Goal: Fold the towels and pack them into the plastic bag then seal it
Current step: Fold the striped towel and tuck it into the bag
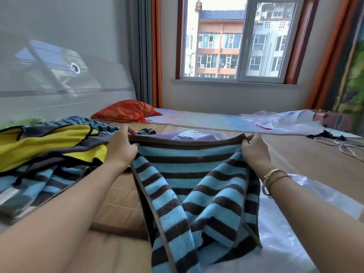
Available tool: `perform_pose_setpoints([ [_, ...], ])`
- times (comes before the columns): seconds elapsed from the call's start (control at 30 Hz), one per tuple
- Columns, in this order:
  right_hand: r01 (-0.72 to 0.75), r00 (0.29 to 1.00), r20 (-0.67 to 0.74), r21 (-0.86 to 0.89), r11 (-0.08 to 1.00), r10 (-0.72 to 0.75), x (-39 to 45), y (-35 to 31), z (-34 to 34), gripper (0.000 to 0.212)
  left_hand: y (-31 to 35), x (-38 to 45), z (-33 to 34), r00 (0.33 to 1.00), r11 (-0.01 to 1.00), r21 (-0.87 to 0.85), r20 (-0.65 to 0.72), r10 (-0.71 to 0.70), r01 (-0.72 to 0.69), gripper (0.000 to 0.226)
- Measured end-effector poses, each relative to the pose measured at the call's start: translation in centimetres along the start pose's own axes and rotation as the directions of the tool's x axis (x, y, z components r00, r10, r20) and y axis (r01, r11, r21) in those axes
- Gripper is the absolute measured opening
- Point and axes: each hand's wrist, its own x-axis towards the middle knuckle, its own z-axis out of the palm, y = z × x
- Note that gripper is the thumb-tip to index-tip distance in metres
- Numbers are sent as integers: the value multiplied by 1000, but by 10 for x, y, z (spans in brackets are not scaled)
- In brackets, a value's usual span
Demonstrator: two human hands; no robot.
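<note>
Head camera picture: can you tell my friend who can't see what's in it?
Two hands, the left hand and right hand, hold up a blue and brown striped towel by its top corners over a bed. More towels are piled at the left.

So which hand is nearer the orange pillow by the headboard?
Left. The left hand grips the striped towel's top corner just below the orange pillow; the right hand pinches the other corner, farther off to the pillow's right.
</note>
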Motion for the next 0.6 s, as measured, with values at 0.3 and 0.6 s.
perform_pose_setpoints([
  [0.3, 252, 964, 198, -469, 847, -177, -26, 17, 64, 39, -51, -25, 45, 994, 977, 189, 32, -105, 97, 39],
  [0.6, 565, 724, 572, -174, 807, -384, -146, -36, 34, 18, 25, -115, -23, 905, 973, 26, 362, -221, 228, 48],
])
